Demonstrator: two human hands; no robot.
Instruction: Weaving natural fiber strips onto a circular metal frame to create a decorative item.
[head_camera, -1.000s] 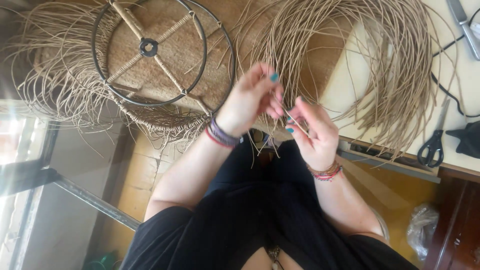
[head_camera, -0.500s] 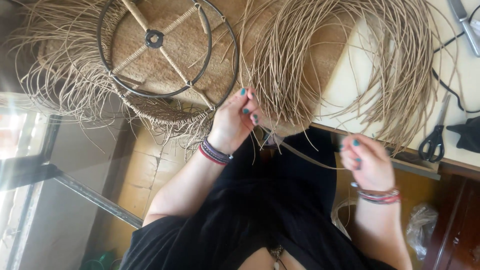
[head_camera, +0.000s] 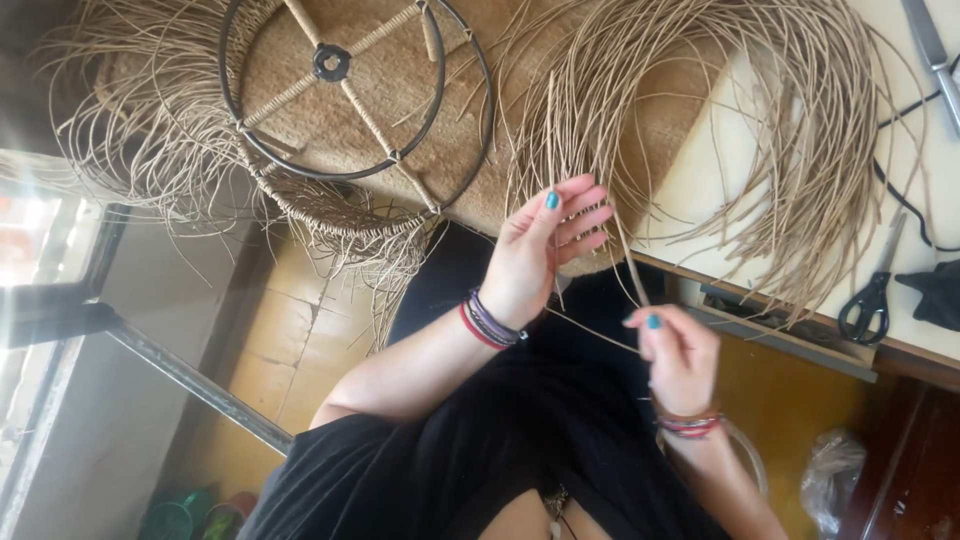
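Since half a second ago the right hand (head_camera: 680, 355) has drawn back toward the lap in the lower middle of the frame, while the left hand (head_camera: 545, 245) has lifted toward the counter's (head_camera: 905, 330) edge. The right fingers are pinched narrow on a single rattan strand (head_camera: 600, 335), which runs taut up to the left hand; there the fingers lie loosely extended, guiding the strand rather than clamping it. A hard tug could kink or snap the thin strand, or drag neighbours out of the loose rattan bundle (head_camera: 760, 140) fanned across the upper right. Further off, at upper left, the half-woven metal ring frame (head_camera: 350, 110) could be snagged by trailing ends.
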